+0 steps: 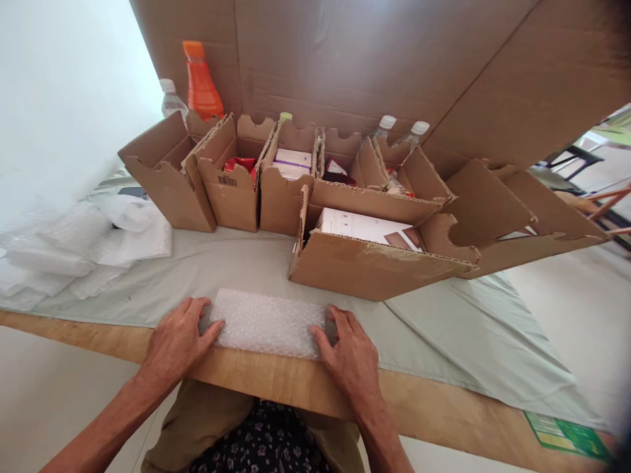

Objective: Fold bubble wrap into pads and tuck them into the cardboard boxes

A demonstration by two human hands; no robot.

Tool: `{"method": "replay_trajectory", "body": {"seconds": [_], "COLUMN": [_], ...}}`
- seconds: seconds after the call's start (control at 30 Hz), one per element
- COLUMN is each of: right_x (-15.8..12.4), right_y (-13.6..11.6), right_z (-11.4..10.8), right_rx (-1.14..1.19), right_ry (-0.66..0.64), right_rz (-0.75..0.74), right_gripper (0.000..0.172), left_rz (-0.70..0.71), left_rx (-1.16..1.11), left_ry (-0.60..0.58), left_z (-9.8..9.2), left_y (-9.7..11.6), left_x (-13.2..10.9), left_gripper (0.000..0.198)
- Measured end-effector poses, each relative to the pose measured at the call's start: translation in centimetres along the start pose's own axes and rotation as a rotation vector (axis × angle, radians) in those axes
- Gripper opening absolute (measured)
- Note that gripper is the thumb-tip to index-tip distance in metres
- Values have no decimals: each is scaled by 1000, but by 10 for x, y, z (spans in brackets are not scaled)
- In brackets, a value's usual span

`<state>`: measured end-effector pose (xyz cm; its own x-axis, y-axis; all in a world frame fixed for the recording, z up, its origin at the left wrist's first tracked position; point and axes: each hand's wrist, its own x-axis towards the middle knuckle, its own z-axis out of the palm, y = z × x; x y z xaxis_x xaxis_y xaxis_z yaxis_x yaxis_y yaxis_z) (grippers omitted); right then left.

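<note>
A flat rectangular piece of clear bubble wrap [269,323] lies at the table's front edge, directly before me. Its left end is between the thumb and fingers of my left hand [178,336]. At the other end, my right hand [349,353] grips it the same way, the thumb on top near the front corner. Whether anything is wrapped inside cannot be made out. Just behind it stands a long open cardboard box [365,266] with a white printed carton [362,226] in it.
Loose bubble wrap [123,230] is heaped at the left. Several open cardboard bins, one with red packets [240,165], stand in a row behind. Beyond them are bottles, including an orange one [203,85], and a tall cardboard panel [296,59]. Pale cloth [197,263] covers the wooden table [424,401].
</note>
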<state>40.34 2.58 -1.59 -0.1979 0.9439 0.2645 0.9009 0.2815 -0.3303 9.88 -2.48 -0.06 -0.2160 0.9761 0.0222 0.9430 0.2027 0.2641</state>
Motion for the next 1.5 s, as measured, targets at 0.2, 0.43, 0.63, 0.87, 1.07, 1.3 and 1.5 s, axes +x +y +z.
{"method": "replay_trajectory", "body": {"seconds": [0.2, 0.43, 0.63, 0.87, 1.07, 1.3, 1.5], "right_x": [28, 9, -35, -38, -25, -21, -17], "right_y": [-14, -13, -43, -84, -81, -73, -70], "right_z": [2, -10, -18, -1, -7, 0, -1], "right_rx": [78, 375, 727, 784, 838, 1092, 1199], "right_ry": [-132, -166, -320, -466, -512, -734, -788], "right_rz": [52, 100, 65, 30, 138, 356, 448], "right_gripper": [15, 30, 51, 37, 33, 46, 51], "left_rz": [1, -8, 149, 359, 499, 665, 600], "left_rx": [16, -195, -202, -169, -279, -356, -277], "left_ry": [-163, -130, 44, 195, 207, -22, 185], "left_z": [-2, -6, -31, -19, -4, -7, 20], "left_y": [5, 6, -9, 17, 19, 4, 15], "left_x": [7, 5, 38, 104, 38, -68, -69], "left_gripper": [20, 16, 18, 27, 25, 58, 50]}}
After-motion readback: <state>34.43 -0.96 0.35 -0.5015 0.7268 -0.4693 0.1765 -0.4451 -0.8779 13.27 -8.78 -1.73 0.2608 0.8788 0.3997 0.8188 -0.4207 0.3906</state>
